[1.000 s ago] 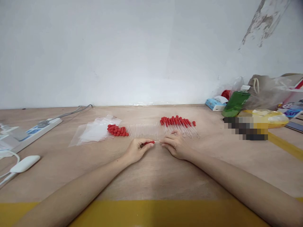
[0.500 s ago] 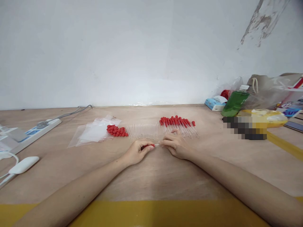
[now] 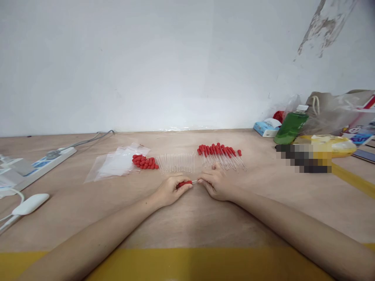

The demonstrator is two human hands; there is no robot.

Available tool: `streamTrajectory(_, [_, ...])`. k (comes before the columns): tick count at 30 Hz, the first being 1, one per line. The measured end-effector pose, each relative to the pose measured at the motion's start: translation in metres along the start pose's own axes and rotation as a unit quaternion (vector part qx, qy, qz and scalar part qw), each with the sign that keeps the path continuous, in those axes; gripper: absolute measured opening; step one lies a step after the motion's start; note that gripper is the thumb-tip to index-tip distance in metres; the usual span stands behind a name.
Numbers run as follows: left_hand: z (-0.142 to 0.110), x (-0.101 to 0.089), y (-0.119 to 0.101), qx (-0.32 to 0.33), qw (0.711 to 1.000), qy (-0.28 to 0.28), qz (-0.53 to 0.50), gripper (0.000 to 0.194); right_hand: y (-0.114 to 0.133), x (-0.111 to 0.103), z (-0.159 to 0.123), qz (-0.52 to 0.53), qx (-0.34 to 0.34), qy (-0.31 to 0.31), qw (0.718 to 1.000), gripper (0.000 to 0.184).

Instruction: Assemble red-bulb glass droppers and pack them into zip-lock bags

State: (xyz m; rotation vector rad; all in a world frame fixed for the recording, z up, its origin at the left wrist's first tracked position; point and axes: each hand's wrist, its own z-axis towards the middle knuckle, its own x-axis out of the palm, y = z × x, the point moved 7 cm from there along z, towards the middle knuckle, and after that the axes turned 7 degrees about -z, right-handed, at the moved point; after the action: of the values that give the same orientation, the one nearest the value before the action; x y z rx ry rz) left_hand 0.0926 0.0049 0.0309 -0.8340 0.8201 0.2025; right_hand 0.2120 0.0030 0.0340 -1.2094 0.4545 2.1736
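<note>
Clock directions taken from the meeting point of the two hands, twelve being toward the wall. Left hand [image 3: 171,190], one, thumb and fingers clamped on a red bulb [image 3: 184,184], its end pointing to three o'clock; right hand [image 3: 218,184], one, fingertips pinched together on a clear tube [image 3: 195,182], which lies between bulb and fingertips; depth of tube inside bulb, cannot tell. Loose red bulbs [image 3: 144,162], one heap, at ten o'clock; clear tubes without bulbs [image 3: 175,162], one row, at eleven, just beside the heap; bulb-topped tubes [image 3: 221,151], one row, between one and two, red ends toward the wall; plastic bags [image 3: 115,166], a flat spread, near nine, touching the heap; green bottle [image 3: 290,128], white-capped, tilted, at two; power strip [image 3: 55,158], white, at nine, well apart.
</note>
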Motion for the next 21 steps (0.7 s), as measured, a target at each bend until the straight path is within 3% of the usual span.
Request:
streamTrajectory(7, [-0.001,0.002,-0.002,0.039,0.999,0.001,0.009,0.019,0.0,0.006,0.005,0.089,0.095,0.103,0.986,0.025])
streamTrajectory(13, [0.0,0.001,-0.006,0.059,0.998,-0.001,-0.005,0.018,-0.005,0.014,0.007,0.17,0.148,0.122,0.967,0.025])
streamTrajectory(21, [0.003,0.001,-0.009,0.068,0.998,0.015,-0.006,0.022,-0.01,0.033,0.005,0.22,0.148,0.134,0.955,0.03])
